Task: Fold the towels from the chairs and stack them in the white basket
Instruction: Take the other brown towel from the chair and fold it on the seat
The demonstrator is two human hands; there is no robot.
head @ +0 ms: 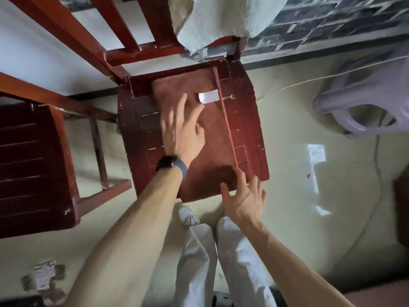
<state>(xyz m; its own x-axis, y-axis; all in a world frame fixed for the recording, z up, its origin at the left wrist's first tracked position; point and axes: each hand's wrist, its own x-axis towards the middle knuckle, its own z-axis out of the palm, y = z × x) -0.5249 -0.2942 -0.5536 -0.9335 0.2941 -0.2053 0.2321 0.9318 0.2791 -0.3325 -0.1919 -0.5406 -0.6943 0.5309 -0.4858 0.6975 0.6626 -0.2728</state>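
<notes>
A brown towel with a white label lies folded flat on the seat of a red-brown wooden chair. My left hand, with a dark watch on the wrist, presses flat on the towel with fingers spread. My right hand rests open at the towel's near right corner, fingertips touching its edge. A pale, whitish towel hangs over the chair's backrest at the top. The white basket stands on the floor to the right.
A second wooden chair stands close on the left. A thin cord runs across the pale floor toward the basket. My legs in light trousers and a white shoe are just below the chair. A dark piece of furniture sits at the right edge.
</notes>
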